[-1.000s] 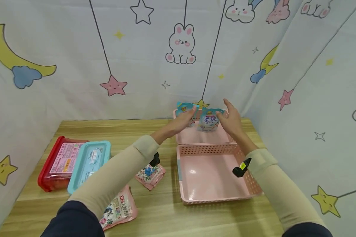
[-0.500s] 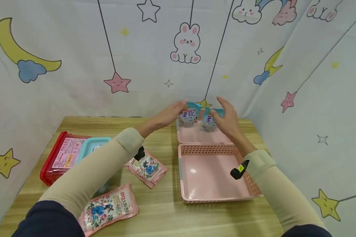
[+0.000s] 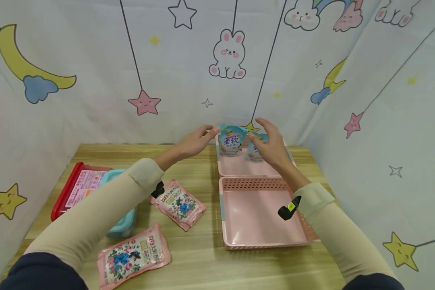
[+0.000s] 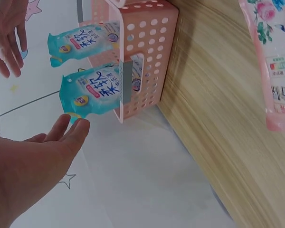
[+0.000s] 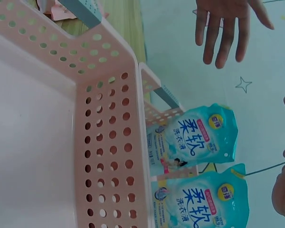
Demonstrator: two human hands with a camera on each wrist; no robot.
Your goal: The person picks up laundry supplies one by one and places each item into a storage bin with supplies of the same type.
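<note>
Two teal-and-white laundry detergent pouches stand side by side in the rear pink basket point(image 3: 233, 168), leaning up above its rim. In the head view my left hand point(image 3: 197, 142) is beside the top left corner of the left pouch point(image 3: 230, 144). The left wrist view shows its fingers loosely bent, fingertips right at that pouch's corner point(image 4: 95, 92). My right hand point(image 3: 273, 147) is at the right pouch point(image 3: 254, 152), its thumb overlapping the pouch's top in the head view. In the right wrist view, the right hand's fingers point(image 5: 282, 190) are at the edge, apart from both pouches.
In front of the rear basket stands a second pink basket point(image 3: 264, 217) with perforated walls. Two pink floral detergent bags point(image 3: 135, 255) lie on the wooden table point(image 3: 203, 270). A red-rimmed box point(image 3: 67, 189) and a light-blue container point(image 3: 128, 223) sit at the left, partly behind my left sleeve.
My left hand has drawn back leftward off the left pouch, which now shows its front. My right hand has shifted left across the right pouch. The view has turned slightly.
</note>
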